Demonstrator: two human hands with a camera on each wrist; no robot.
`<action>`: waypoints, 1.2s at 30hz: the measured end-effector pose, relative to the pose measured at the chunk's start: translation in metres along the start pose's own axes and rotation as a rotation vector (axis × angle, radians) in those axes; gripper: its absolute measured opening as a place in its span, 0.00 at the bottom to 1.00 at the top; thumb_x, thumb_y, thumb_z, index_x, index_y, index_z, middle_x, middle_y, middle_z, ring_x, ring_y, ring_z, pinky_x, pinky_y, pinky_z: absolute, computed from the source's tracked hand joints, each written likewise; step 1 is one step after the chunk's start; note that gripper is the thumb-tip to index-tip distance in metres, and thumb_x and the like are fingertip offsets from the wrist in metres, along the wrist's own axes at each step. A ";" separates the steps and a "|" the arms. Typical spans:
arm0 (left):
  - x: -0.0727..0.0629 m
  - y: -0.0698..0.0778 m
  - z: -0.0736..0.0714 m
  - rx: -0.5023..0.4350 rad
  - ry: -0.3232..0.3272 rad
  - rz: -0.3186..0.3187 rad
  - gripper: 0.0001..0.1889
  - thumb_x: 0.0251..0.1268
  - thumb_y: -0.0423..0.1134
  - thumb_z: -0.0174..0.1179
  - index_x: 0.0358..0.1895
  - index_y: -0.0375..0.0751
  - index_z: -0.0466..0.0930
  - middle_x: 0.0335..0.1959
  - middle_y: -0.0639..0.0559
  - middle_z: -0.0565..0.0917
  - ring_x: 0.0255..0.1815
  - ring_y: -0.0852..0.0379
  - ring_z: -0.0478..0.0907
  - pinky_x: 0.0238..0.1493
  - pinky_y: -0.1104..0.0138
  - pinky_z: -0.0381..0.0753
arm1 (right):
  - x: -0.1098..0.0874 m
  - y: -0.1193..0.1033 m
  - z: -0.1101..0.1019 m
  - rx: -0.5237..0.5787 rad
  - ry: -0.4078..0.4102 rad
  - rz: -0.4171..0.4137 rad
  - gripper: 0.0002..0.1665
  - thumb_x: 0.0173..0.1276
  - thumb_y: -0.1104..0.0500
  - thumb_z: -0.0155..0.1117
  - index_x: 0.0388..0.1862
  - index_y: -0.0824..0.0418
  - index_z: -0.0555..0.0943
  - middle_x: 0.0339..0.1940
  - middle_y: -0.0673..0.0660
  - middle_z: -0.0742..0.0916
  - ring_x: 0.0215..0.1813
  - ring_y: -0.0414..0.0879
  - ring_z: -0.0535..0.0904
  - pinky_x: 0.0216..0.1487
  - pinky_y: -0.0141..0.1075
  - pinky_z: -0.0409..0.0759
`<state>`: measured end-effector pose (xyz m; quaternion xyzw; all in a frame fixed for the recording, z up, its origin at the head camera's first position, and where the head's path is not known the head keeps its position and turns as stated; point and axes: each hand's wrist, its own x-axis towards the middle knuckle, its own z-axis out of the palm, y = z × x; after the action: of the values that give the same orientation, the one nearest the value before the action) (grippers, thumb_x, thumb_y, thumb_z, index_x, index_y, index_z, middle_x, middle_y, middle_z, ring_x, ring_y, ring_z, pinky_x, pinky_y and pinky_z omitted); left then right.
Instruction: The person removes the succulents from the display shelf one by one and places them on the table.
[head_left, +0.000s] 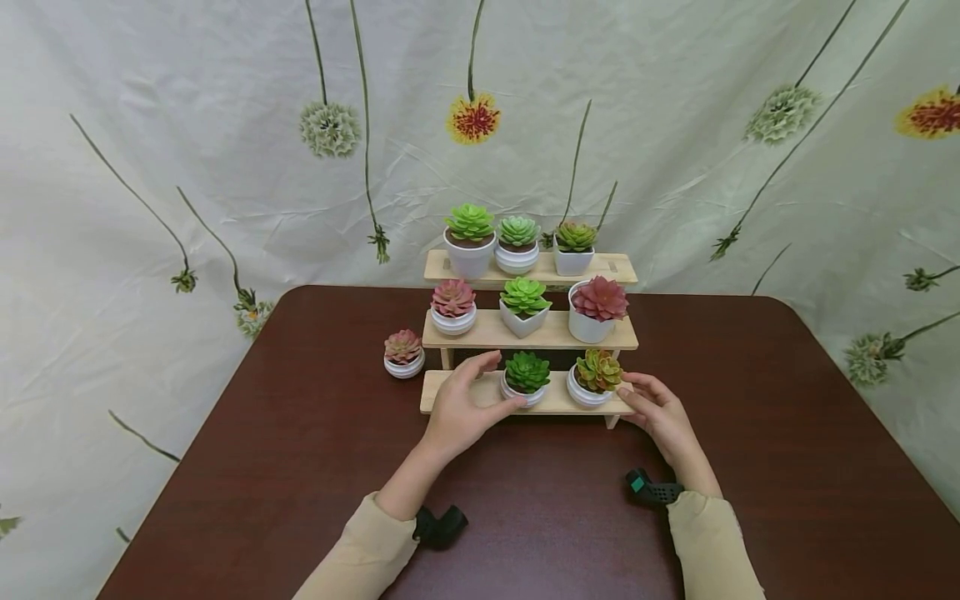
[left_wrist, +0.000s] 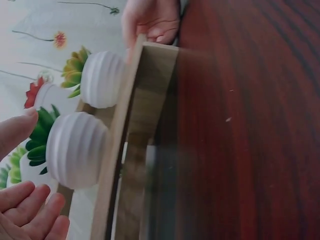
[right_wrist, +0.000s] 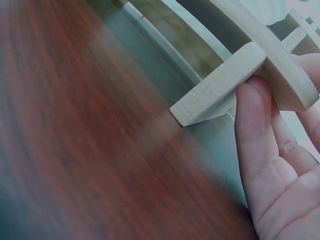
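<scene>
A three-tier wooden plant stand holds small potted succulents. My left hand is spread beside the dark green succulent on the bottom tier, thumb and fingers apart around its white ribbed pot. A gap shows between these fingers and the pot in the left wrist view. My right hand grips the right end of the bottom tier, with fingers under the board. Just left of that hand stands a yellow-green succulent in a white ribbed pot.
A pink succulent in a white pot stands on the dark red-brown table, left of the stand. Three more pots fill the middle tier and three the top tier. Behind the table hangs a flower-printed cloth.
</scene>
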<state>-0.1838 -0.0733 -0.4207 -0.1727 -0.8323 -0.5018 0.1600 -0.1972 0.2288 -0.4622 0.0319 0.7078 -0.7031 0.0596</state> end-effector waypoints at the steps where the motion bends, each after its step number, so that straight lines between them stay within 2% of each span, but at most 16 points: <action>1: 0.000 -0.001 0.001 0.004 -0.003 0.004 0.34 0.43 0.45 0.75 0.57 0.36 0.75 0.52 0.46 0.80 0.53 0.51 0.75 0.55 0.56 0.72 | 0.000 0.000 0.000 -0.002 -0.001 0.000 0.19 0.67 0.53 0.61 0.54 0.58 0.72 0.42 0.47 0.80 0.39 0.39 0.79 0.43 0.32 0.79; 10: -0.002 -0.007 0.013 0.041 -0.049 -0.021 0.35 0.47 0.47 0.73 0.60 0.36 0.73 0.52 0.45 0.80 0.54 0.52 0.75 0.57 0.57 0.71 | 0.000 -0.001 0.000 0.000 0.006 0.001 0.17 0.68 0.53 0.61 0.52 0.56 0.72 0.42 0.47 0.80 0.39 0.39 0.79 0.43 0.32 0.80; 16: -0.002 -0.008 0.017 0.089 -0.065 -0.031 0.36 0.48 0.48 0.71 0.61 0.36 0.72 0.53 0.44 0.79 0.55 0.49 0.75 0.56 0.55 0.71 | -0.001 -0.001 0.001 0.002 0.003 -0.001 0.17 0.68 0.55 0.60 0.53 0.58 0.71 0.42 0.46 0.80 0.39 0.38 0.79 0.43 0.32 0.79; 28: -0.003 -0.011 0.020 0.118 -0.060 -0.019 0.34 0.48 0.49 0.71 0.59 0.38 0.73 0.54 0.45 0.79 0.56 0.49 0.74 0.56 0.55 0.72 | 0.000 -0.001 0.001 -0.001 0.012 0.017 0.14 0.67 0.54 0.61 0.51 0.53 0.74 0.41 0.48 0.79 0.37 0.39 0.79 0.44 0.34 0.79; 36: -0.003 -0.009 0.017 0.144 -0.045 0.027 0.33 0.46 0.48 0.72 0.57 0.36 0.74 0.51 0.44 0.80 0.54 0.49 0.76 0.53 0.55 0.74 | 0.001 0.000 0.000 -0.012 0.011 0.013 0.16 0.67 0.53 0.61 0.52 0.55 0.73 0.43 0.47 0.79 0.38 0.39 0.78 0.43 0.33 0.79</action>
<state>-0.1867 -0.0628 -0.4365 -0.1833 -0.8674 -0.4342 0.1598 -0.1978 0.2283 -0.4620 0.0400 0.7121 -0.6983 0.0605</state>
